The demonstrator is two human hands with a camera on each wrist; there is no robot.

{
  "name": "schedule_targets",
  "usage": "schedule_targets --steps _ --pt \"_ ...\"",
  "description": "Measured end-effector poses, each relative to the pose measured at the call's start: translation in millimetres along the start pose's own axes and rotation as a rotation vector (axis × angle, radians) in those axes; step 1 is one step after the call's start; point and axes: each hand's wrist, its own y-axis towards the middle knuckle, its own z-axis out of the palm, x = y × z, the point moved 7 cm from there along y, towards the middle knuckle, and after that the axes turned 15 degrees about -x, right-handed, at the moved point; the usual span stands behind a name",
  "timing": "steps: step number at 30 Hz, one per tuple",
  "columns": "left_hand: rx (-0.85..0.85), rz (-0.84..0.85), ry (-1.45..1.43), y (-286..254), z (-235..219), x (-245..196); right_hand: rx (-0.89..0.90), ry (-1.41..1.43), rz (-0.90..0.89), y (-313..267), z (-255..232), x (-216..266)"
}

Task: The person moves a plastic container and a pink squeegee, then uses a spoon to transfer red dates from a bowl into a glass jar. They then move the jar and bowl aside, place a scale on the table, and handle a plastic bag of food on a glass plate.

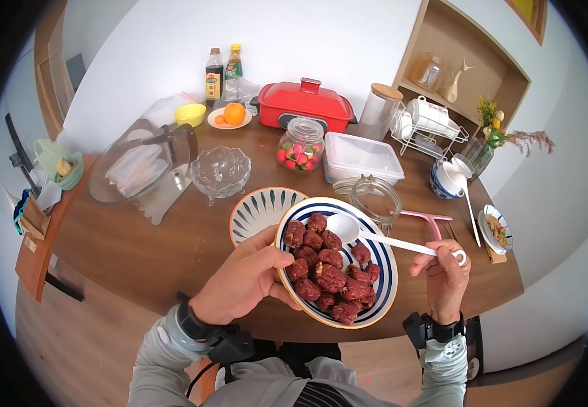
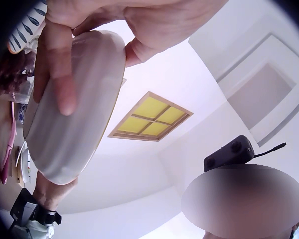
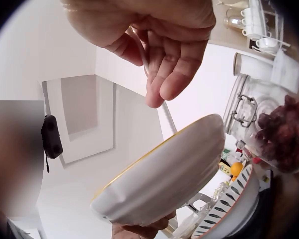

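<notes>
My left hand (image 1: 246, 278) holds a white dish (image 1: 383, 298) with blue rings, its thumb over the rim and its fingers spread under the base. The dish is tilted toward me and carries several dark red dried dates (image 1: 330, 277). With my right hand (image 1: 446, 275) I pinch a white spoon (image 1: 399, 242) near the end of its handle. The spoon's bowl lies over the dates at the dish's far side. From the right wrist view, the dish's pale underside (image 3: 164, 174) hides its contents. Behind it stands a clip-top glass jar (image 3: 244, 107) with more dates inside.
A plate (image 1: 250, 210) with green strokes sits partly behind the dish. Farther back are a glass bowl (image 1: 221, 171), a jar of red-and-white pieces (image 1: 301, 150), a lidded plastic box (image 1: 362, 157) and a red cooker (image 1: 304, 105). Pink tongs (image 1: 433, 220) and a noodle-like dish (image 1: 496, 230) lie right.
</notes>
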Motion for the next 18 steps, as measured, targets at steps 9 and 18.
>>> schedule_targets --steps 9,18 --pt "-0.037 0.029 -0.032 -0.3 0.5 -3.8 0.044 -0.041 -0.062 -11.2 2.1 9.3" --pt "-0.031 0.021 -0.017 0.7 2.0 -1.4 -0.047 0.118 0.102 -3.4 -8.4 -10.2"
